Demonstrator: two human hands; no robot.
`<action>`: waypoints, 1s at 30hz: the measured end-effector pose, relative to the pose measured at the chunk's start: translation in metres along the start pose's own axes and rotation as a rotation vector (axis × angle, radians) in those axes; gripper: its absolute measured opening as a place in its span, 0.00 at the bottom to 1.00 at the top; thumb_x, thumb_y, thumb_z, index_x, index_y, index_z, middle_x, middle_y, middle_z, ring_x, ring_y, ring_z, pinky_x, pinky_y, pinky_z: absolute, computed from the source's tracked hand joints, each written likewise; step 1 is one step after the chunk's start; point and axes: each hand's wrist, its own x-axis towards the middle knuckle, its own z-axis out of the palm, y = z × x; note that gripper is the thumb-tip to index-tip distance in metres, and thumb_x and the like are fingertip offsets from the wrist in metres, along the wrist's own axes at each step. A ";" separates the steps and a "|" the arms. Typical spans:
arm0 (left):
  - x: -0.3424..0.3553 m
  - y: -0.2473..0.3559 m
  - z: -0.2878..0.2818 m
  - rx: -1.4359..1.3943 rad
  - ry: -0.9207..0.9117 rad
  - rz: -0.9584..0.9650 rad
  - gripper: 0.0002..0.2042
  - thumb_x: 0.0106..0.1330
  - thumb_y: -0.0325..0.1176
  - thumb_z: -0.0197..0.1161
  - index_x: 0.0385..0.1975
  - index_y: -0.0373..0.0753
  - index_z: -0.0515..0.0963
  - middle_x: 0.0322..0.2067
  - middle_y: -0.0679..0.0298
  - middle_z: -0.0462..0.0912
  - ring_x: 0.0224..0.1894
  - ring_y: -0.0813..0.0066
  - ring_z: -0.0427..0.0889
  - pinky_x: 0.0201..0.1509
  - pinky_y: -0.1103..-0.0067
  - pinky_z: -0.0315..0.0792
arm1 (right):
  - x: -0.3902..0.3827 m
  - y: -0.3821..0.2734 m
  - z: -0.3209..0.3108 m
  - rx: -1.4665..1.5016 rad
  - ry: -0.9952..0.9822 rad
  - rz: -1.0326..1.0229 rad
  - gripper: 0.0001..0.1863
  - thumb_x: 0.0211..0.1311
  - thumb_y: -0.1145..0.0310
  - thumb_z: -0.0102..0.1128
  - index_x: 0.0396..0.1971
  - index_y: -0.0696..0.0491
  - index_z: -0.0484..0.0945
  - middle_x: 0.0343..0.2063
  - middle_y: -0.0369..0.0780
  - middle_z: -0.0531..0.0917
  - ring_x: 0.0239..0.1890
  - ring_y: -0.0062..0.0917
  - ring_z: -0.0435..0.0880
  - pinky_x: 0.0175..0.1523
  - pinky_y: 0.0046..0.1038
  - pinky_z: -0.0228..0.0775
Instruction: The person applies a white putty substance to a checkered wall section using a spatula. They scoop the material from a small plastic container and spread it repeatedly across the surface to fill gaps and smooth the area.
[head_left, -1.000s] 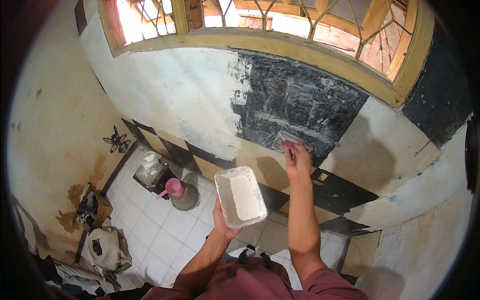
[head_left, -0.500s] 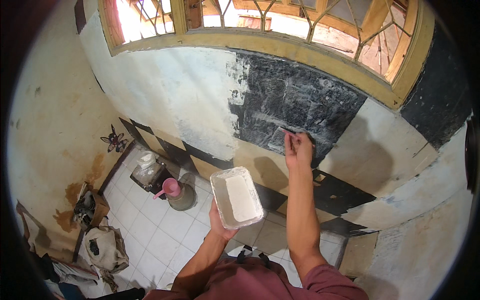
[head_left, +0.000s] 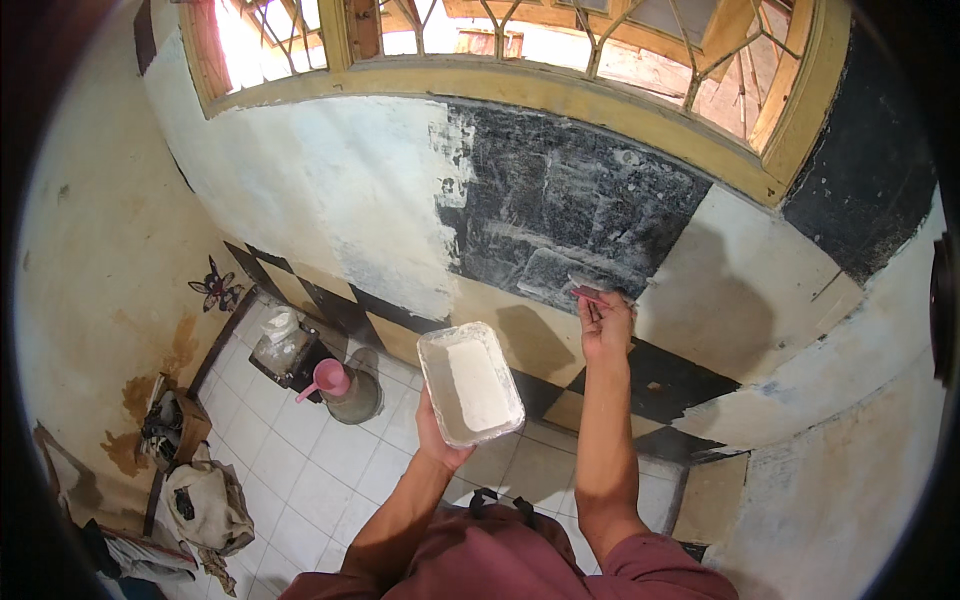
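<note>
My left hand (head_left: 438, 434) grips a rectangular tub (head_left: 441, 398) from its left side and below. White paste (head_left: 477, 388) lies in the tub, and its rim is smeared with it. Raised at the wall, my right hand (head_left: 607, 326) is closed on the reddish handle of a putty knife (head_left: 591, 294). The knife is at the lower part of a black wall patch (head_left: 570, 180), which carries thin whitish smears. How much of the blade touches the wall cannot be made out.
Above the patch runs a yellow window frame (head_left: 560, 88) with metal bars. On the tiled floor (head_left: 310, 480) stand a bucket (head_left: 362, 402) with a pink dipper (head_left: 331, 377), a dark box (head_left: 300, 365) and a cream sack (head_left: 218, 505). A flower-like ornament (head_left: 216, 286) hangs on the left wall.
My right hand and the putty knife have moved lower on the wall, toward the patch's bottom edge. The tub stays in my left hand, and the view has shifted slightly.
</note>
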 end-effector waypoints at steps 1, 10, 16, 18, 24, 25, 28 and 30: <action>0.000 -0.002 -0.001 0.000 0.000 -0.004 0.30 0.75 0.57 0.41 0.67 0.43 0.67 0.61 0.59 0.76 0.60 0.56 0.78 0.64 0.58 0.73 | -0.006 0.001 -0.006 -0.019 -0.054 -0.038 0.05 0.58 0.75 0.58 0.34 0.54 0.74 0.38 0.39 0.80 0.43 0.32 0.82 0.49 0.33 0.82; 0.012 -0.020 0.026 0.007 -0.116 -0.104 0.32 0.76 0.58 0.36 0.70 0.43 0.63 0.63 0.57 0.74 0.62 0.53 0.77 0.65 0.54 0.72 | 0.091 0.012 -0.085 -0.007 0.123 0.069 0.03 0.60 0.76 0.57 0.32 0.56 0.72 0.36 0.39 0.78 0.41 0.29 0.82 0.44 0.29 0.87; 0.003 -0.012 0.020 0.039 -0.102 -0.067 0.31 0.75 0.57 0.36 0.70 0.44 0.62 0.64 0.57 0.73 0.62 0.52 0.76 0.65 0.51 0.71 | -0.001 -0.032 0.010 -0.023 -0.034 -0.073 0.08 0.57 0.75 0.58 0.36 0.53 0.72 0.37 0.38 0.76 0.42 0.29 0.81 0.42 0.31 0.85; 0.005 -0.008 0.016 -0.012 -0.104 -0.086 0.30 0.75 0.56 0.39 0.71 0.47 0.63 0.65 0.58 0.72 0.63 0.51 0.75 0.65 0.48 0.69 | -0.030 -0.017 0.001 -0.020 0.017 -0.115 0.11 0.56 0.75 0.59 0.40 0.52 0.71 0.37 0.38 0.75 0.41 0.29 0.81 0.41 0.31 0.85; 0.014 -0.025 0.031 0.019 -0.143 -0.150 0.32 0.75 0.58 0.34 0.70 0.44 0.62 0.64 0.57 0.73 0.62 0.53 0.76 0.65 0.53 0.72 | 0.065 0.021 -0.097 -0.069 0.112 0.071 0.10 0.57 0.75 0.59 0.38 0.54 0.69 0.29 0.39 0.75 0.31 0.29 0.81 0.40 0.29 0.86; 0.017 -0.029 0.034 0.024 -0.143 -0.163 0.32 0.75 0.58 0.34 0.71 0.45 0.62 0.64 0.57 0.73 0.63 0.53 0.76 0.66 0.53 0.71 | 0.086 0.009 -0.097 -0.046 0.110 0.069 0.09 0.58 0.75 0.59 0.36 0.55 0.69 0.27 0.39 0.75 0.29 0.29 0.81 0.40 0.29 0.87; 0.005 -0.011 0.025 0.047 -0.084 -0.096 0.32 0.75 0.59 0.35 0.71 0.45 0.62 0.64 0.57 0.73 0.63 0.53 0.76 0.66 0.53 0.71 | 0.040 -0.021 0.012 0.001 0.079 0.022 0.07 0.56 0.77 0.55 0.23 0.52 0.68 0.24 0.36 0.74 0.25 0.24 0.78 0.37 0.26 0.84; 0.005 -0.012 0.024 0.034 -0.067 -0.107 0.32 0.76 0.58 0.35 0.71 0.45 0.62 0.64 0.58 0.73 0.63 0.54 0.76 0.66 0.53 0.71 | 0.005 -0.049 0.042 0.019 0.015 -0.029 0.06 0.57 0.77 0.56 0.25 0.53 0.69 0.27 0.37 0.75 0.28 0.24 0.77 0.39 0.25 0.83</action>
